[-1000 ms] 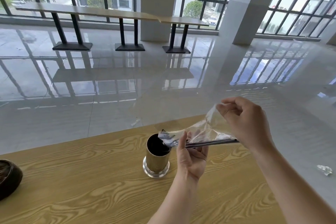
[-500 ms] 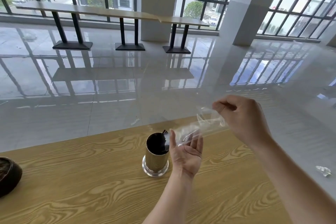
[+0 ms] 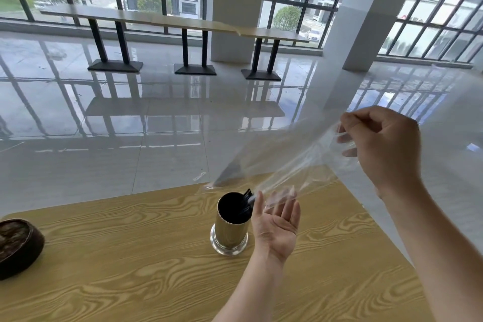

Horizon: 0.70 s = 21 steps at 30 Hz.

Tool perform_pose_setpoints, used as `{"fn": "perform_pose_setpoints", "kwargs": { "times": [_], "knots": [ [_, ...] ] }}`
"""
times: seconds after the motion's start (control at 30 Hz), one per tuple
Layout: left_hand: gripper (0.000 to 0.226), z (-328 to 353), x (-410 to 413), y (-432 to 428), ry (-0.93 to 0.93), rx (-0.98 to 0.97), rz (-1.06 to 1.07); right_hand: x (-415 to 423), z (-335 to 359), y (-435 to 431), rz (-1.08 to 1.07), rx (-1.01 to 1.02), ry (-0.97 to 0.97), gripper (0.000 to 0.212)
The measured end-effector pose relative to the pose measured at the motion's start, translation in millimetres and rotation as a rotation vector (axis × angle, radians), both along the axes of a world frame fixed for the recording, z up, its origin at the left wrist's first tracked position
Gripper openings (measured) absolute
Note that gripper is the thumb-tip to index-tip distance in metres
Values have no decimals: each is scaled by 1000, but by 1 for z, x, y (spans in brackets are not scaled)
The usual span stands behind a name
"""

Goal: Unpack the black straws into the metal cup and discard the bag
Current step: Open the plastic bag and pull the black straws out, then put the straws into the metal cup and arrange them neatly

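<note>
The right hand (image 3: 381,149) is pinching the empty bag (image 3: 282,165), which is stretching toward 8 o'clock. The left hand (image 3: 277,225) is wide open, holding nothing, at 3 o'clock of the metal cup (image 3: 230,227). The black straws (image 3: 247,202) are standing inside it.

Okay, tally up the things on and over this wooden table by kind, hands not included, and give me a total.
Metal cup: 1
Bunch of black straws in the cup (too tightly packed to count singly): 1
Clear plastic bag, held in the right hand: 1
Dark bowl at the table's left edge: 1
Total: 4
</note>
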<state>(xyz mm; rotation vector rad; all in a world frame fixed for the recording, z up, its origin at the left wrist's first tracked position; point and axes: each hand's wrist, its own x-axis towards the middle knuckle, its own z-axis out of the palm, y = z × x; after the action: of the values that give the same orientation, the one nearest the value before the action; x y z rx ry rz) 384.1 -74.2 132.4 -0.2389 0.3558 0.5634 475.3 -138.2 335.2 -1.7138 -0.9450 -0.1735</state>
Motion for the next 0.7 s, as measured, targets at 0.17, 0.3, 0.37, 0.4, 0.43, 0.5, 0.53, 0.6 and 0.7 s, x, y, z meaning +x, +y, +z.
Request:
{"fn": "perform_pose_setpoints", "kwargs": {
  "times": [0.17, 0.3, 0.37, 0.4, 0.43, 0.5, 0.53, 0.6, 0.7],
  "knots": [
    [54, 3, 4, -1, 40, -9, -24, 3, 8, -8, -54, 16, 25, 15],
    [38, 7, 7, 2, 66, 31, -35, 6, 19, -17, -92, 92, 25, 14],
    [31, 10, 7, 6, 55, 71, -30, 8, 22, -22, -93, 122, 39, 16],
    [31, 14, 6, 7, 46, 115, -16, 8, 24, -24, -93, 143, 54, 18],
    [35, 18, 4, 9, 47, 160, -5, 7, 25, -27, -93, 162, 70, 21],
    [34, 24, 2, 15, 55, 251, -12, 8, 27, -32, -108, 194, 97, 23],
    [28, 27, 2, 19, 66, 270, -23, 10, 26, -35, -126, 210, 109, 21],
    [29, 30, 2, 28, 139, 284, -27, 17, 22, -39, -163, 228, 147, 13],
    [31, 36, -3, 39, 211, 455, 29, 29, 15, -43, -146, 247, 251, 12]
  ]
}}
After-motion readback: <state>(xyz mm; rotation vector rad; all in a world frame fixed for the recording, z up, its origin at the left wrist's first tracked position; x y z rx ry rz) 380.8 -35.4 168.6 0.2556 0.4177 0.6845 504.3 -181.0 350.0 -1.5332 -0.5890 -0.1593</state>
